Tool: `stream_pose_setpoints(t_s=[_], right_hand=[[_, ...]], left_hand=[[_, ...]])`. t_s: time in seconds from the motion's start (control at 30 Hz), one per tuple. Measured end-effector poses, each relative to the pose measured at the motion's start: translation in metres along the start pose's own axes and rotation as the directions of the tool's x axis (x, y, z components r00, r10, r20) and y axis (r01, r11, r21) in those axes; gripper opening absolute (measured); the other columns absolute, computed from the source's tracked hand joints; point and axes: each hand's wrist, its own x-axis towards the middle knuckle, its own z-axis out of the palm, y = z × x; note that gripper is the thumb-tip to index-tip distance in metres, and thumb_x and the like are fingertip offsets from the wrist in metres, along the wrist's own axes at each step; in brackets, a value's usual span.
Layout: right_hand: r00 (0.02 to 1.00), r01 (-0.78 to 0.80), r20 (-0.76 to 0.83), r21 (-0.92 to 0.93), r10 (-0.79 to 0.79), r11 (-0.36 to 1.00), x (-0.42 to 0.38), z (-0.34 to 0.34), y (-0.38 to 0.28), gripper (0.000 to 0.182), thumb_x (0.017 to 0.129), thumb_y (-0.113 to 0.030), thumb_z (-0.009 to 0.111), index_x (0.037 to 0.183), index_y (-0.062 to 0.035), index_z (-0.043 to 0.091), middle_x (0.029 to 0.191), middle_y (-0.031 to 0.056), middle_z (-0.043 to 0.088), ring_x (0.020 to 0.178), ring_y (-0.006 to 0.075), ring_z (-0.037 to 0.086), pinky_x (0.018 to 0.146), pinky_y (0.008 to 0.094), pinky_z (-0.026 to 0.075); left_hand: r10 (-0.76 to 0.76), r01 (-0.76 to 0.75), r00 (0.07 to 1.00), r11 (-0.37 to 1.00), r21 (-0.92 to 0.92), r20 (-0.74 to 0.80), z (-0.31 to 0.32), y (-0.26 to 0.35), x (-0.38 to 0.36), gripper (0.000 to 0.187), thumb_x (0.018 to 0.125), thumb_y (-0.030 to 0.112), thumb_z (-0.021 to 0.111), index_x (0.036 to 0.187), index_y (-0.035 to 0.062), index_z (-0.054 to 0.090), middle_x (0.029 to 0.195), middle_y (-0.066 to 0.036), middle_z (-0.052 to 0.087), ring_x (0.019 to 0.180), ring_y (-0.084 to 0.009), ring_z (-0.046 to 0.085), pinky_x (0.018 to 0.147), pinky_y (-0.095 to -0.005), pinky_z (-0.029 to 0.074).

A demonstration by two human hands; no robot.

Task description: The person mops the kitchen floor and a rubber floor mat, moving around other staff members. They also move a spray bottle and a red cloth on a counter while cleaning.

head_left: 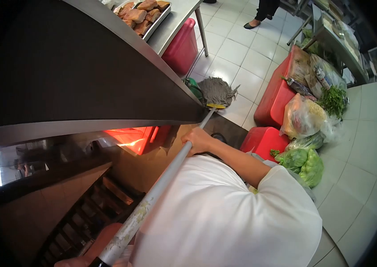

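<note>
White tiled floor [237, 49] fills the far part of our view; a steel counter edge [108, 40] cuts across the upper left, with a tray of browned pieces [143, 15] on the steel table beyond it. Red bins [277, 95] stand at right, bags of greens [304, 160] piled against and on them. Another person's feet show at the top, well apart from us. Our mop [166, 171] runs as one long diagonal: the handle starts low near our body at bottom left and climbs up and right to the grey mop head [217, 91], which lies flat on the tiles just beyond the counter corner, beside a green object. So the long axis points away from us, head far, butt end near. Our right hand [198, 140] sits high on the handle, closer to the head, fingers clenched around the shaft from the right side, forearm reaching out of the white sleeve. Our left hand [101, 249] is at the bottom edge by the near end of the handle; it appears to wrap the shaft there, but the frame cuts it off and we cannot tell how its fingers stand. The right hand is the nearer one to the mop head.
</note>
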Motion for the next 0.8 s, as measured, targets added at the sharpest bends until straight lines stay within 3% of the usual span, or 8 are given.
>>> stream_pose_setpoints(t_s=[0.13,0.17,0.2,0.27,0.4,0.5,0.67,0.8], right_hand=[[0.996,0.081,-0.009,-0.168,-0.084,0.983,0.025,-0.02,0.052,0.018,0.058,-0.024,0.073,0.071,-0.0152,0.064,0.067,0.0091,0.065,0.065,0.0328,0.066,0.06,0.0447,0.052],[0.999,0.053,0.011,-0.216,-0.052,0.975,0.031,-0.027,0.075,0.019,0.059,-0.026,0.074,0.072,-0.0155,0.065,0.071,0.0093,0.066,0.07,0.0329,0.066,0.063,0.0453,0.053],[1.0,0.014,0.006,-0.296,-0.013,0.955,0.037,-0.033,0.098,0.021,0.061,-0.028,0.075,0.076,-0.0152,0.066,0.075,0.0099,0.067,0.075,0.0331,0.067,0.068,0.0463,0.053],[0.997,-0.074,-0.044,-0.358,0.062,0.931,0.044,-0.053,0.128,0.025,0.062,-0.026,0.074,0.083,-0.0144,0.067,0.081,0.012,0.067,0.082,0.0336,0.066,0.073,0.0461,0.053],[0.933,-0.26,-0.333,-0.357,0.137,0.898,0.049,-0.074,0.174,0.011,0.071,-0.019,0.067,0.069,-0.0091,0.061,0.075,0.0132,0.063,0.079,0.0349,0.062,0.07,0.0459,0.05],[0.868,-0.277,-0.487,-0.306,0.101,0.911,0.046,-0.069,0.168,0.012,0.07,-0.017,0.068,0.067,-0.0081,0.061,0.076,0.0146,0.062,0.079,0.0362,0.061,0.071,0.0462,0.049],[0.803,-0.247,-0.594,-0.25,0.053,0.936,0.025,-0.017,0.068,0.017,0.06,-0.012,0.073,0.071,-0.0089,0.061,0.075,0.014,0.062,0.078,0.036,0.06,0.072,0.0461,0.047],[0.922,-0.259,-0.322,-0.1,0.215,0.961,-0.005,0.017,0.017,0.019,0.059,-0.017,0.075,0.073,-0.011,0.064,0.074,0.0152,0.064,0.075,0.0359,0.063,0.066,0.0472,0.049]], left_hand=[[-0.124,0.112,0.991,0.978,0.177,0.058,-0.013,-0.004,-0.024,0.021,0.093,0.015,0.054,0.11,0.0065,0.063,0.06,0.004,0.049,0.05,-0.0079,0.047,0.052,-0.0229,0.043],[-0.052,0.06,0.997,0.988,0.141,-0.059,-0.021,-0.002,-0.052,0.004,0.09,0.016,0.055,0.089,0.0128,0.055,0.054,0.004,0.051,0.045,-0.0085,0.048,0.048,-0.0233,0.039],[0.016,0.005,0.983,0.994,0.112,-0.183,-0.027,-0.003,-0.079,0.021,0.087,0.018,0.055,0.068,0.0192,0.046,0.048,0.005,0.052,0.04,-0.009,0.05,0.043,-0.0237,0.034],[-0.373,0.32,0.916,0.902,0.289,0.148,-0.035,-0.017,-0.089,0.019,0.084,0.016,0.059,0.068,0.018,0.049,0.048,0.005,0.052,0.04,-0.0092,0.051,0.043,-0.0249,0.038],[-0.478,0.434,0.871,0.857,0.277,0.113,-0.007,-0.084,-0.12,0.015,0.083,0.014,0.061,0.071,0.0142,0.051,0.047,0.001,0.049,0.041,-0.0143,0.053,0.046,-0.026,0.044],[-0.339,0.385,0.922,0.845,0.37,-0.187,-0.019,-0.074,-0.123,0.012,0.084,0.012,0.055,0.074,0.0148,0.049,0.047,-0.001,0.052,0.04,-0.0149,0.051,0.047,-0.0273,0.046],[-0.313,0.311,0.95,0.945,-0.102,-0.008,-0.106,-0.034,-0.047,0.012,0.083,0.014,0.058,0.072,0.0149,0.055,0.045,0.003,0.05,0.038,-0.0085,0.05,0.042,-0.0217,0.04],[-0.135,0.041,0.964,0.927,-0.374,-0.229,-0.137,0.008,-0.036,0.011,0.083,0.013,0.063,0.072,0.0115,0.059,0.045,0.001,0.053,0.04,-0.009,0.054,0.04,-0.0207,0.042]])
